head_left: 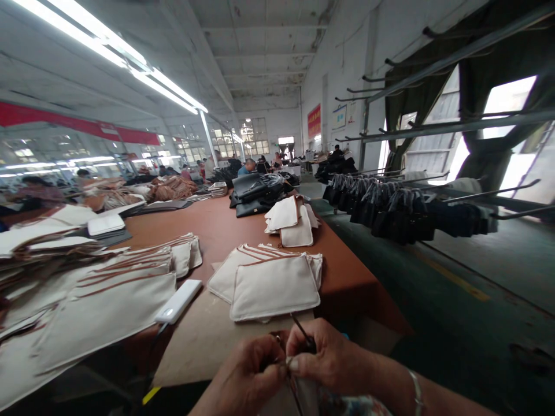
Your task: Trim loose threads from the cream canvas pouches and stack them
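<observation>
At the bottom centre my left hand (255, 370) is closed, its thumb and fingers pinching the edge of a cream fabric piece (307, 396) with dark edging. My right hand (325, 355) meets it there, thumb and forefinger pressed together at the same edge. Out of the right fist sticks a thin dark pointed tool (300, 325); its kind cannot be made out. Most of the held piece lies low in the picture and is partly hidden by the hands. Just beyond them rests a fanned stack of cream fabric pieces (275, 289) with brown trim.
A brown-covered table (208, 222) bears more cream pieces (125, 306) at left, a white power bank (178, 301) with a cable, a smaller cream stack (295, 222) and black bags (254, 193). At right, black bags hang on a metal rack (390, 214). People sit farther back.
</observation>
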